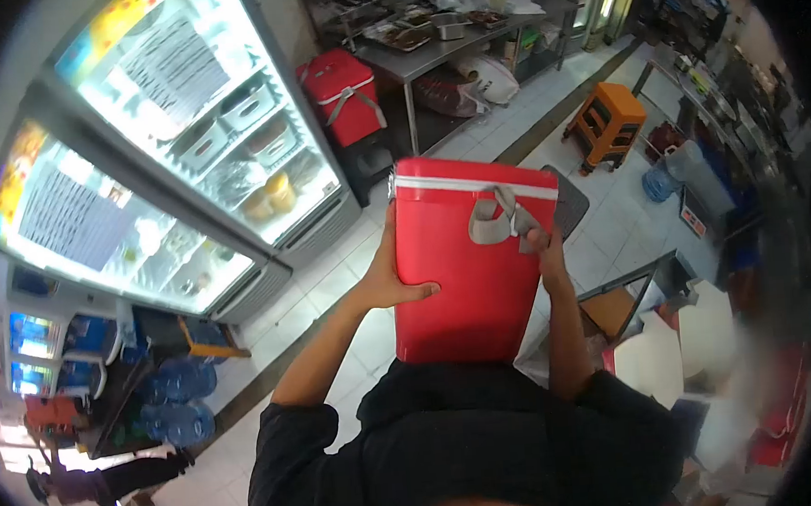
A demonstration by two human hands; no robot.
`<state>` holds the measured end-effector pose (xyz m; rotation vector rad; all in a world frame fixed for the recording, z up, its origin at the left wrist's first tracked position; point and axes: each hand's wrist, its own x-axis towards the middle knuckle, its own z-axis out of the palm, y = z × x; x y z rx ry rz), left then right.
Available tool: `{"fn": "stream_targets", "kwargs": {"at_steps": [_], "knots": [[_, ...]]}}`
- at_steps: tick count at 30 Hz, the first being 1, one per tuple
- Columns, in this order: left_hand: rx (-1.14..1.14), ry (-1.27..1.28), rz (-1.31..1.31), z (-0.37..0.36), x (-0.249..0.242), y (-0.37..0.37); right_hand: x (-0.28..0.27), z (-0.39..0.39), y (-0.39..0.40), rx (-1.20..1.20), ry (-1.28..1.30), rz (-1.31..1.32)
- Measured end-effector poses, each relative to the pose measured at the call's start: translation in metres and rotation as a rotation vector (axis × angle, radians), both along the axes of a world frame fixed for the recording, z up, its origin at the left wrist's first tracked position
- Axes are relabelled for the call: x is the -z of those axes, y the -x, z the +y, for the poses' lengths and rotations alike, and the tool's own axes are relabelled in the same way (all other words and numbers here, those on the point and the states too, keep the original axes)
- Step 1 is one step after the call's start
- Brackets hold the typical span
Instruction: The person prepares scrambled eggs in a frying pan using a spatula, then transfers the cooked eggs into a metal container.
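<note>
A red cooler box with a white band under its lid and a grey carrying strap is held up before my chest. My left hand grips its left side, thumb lying across the front face and the other fingers hidden round the edge. On the opposite side, my right hand is closed at the box's edge near the strap's lower end, its fingers partly hidden. The near end of the box rests close against my black shirt.
Two lit glass-door fridges stand at left. Another red cooler box sits beside a steel table with trays. An orange stool is ahead right. Water jugs and a distant person are lower left.
</note>
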<state>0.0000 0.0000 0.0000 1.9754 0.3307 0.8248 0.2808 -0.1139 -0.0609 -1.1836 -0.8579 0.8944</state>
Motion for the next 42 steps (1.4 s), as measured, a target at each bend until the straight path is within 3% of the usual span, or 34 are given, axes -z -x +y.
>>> {"fn": "stream_targets", "kwargs": {"at_steps": [2, 3, 5, 7, 8, 10, 13, 15, 20, 22, 24, 27, 29, 30, 31, 33, 35, 36, 37, 39, 40, 42], "knots": [[0.068, 0.087, -0.002, 0.009, 0.022, -0.018, 0.018, -0.007, -0.015, 0.241, 0.034, -0.233], [0.078, 0.047, 0.072, 0.095, 0.040, -0.024, 0.046, 0.073, -0.010, 0.224, 0.059, -0.164], [0.102, 0.216, 0.060, 0.137, 0.069, -0.060, 0.050, 0.107, -0.040, 0.215, 0.093, -0.196], [0.119, 0.224, 0.045, 0.183, 0.091, -0.109, 0.065, 0.151, -0.091, 0.324, 0.221, -0.559], [0.126, 0.239, 0.068, 0.211, 0.098, -0.126, 0.068, 0.178, -0.111, 0.338, 0.214, -0.550], [0.148, 0.315, 0.131, 0.254, 0.094, -0.162, 0.049, 0.211, -0.129, 0.282, 0.346, -0.216], [0.119, 0.337, 0.180, 0.312, 0.083, -0.213, 0.024, 0.265, -0.152, 0.255, 0.290, -0.043], [0.071, 0.587, 0.184, 0.338, 0.079, -0.245, 0.037, 0.295, -0.178, 0.272, 0.324, -0.078], [0.058, 0.539, 0.273, 0.420, 0.114, -0.322, 0.046, 0.363, -0.252, 0.306, 0.422, -0.198], [0.054, 0.479, 0.285, 0.454, 0.138, -0.356, 0.034, 0.398, -0.287, 0.166, 0.638, -0.310], [0.017, 0.432, 0.322, 0.484, 0.170, -0.388, 0.063, 0.433, -0.327, 0.149, 0.620, -0.253], [-0.129, 0.160, 0.421, 0.539, 0.233, -0.425, 0.132, 0.502, -0.369, 0.094, 0.552, -0.185], [-0.070, 0.246, 0.289, 0.588, 0.256, -0.450, 0.143, 0.557, -0.399, 0.018, 0.643, -0.219], [-0.077, 0.331, 0.304, 0.607, 0.255, -0.458, 0.178, 0.579, -0.414, -0.010, 0.637, -0.341], [-0.077, 0.420, 0.334, 0.622, 0.261, -0.462, 0.213, 0.602, -0.427, -0.076, 0.533, -0.284], [-0.288, 0.379, 0.384, 0.640, 0.328, -0.460, 0.244, 0.653, -0.438, -0.125, 0.648, -0.463], [-0.323, 0.394, 0.449, 0.650, 0.347, -0.461, 0.268, 0.698, -0.456, -0.281, 0.643, -0.497], [-0.386, 0.378, 0.466, 0.666, 0.363, -0.469, 0.262, 0.728, -0.459, -0.304, 0.638, -0.491], [-0.366, 0.367, 0.463, 0.682, 0.382, -0.479, 0.294, 0.751, -0.462, -0.248, 0.511, -0.564], [-0.475, 0.659, 0.151, 0.697, 0.414, -0.485, 0.352, 0.797, -0.471, -0.299, 0.382, -0.532], [-0.576, 0.635, 0.044, 0.701, 0.434, -0.488, 0.368, 0.819, -0.470, -0.291, 0.390, -0.522], [-0.587, 0.661, 0.093, 0.721, 0.441, -0.489, 0.394, 0.863, -0.472, -0.314, 0.280, -0.629]]}}
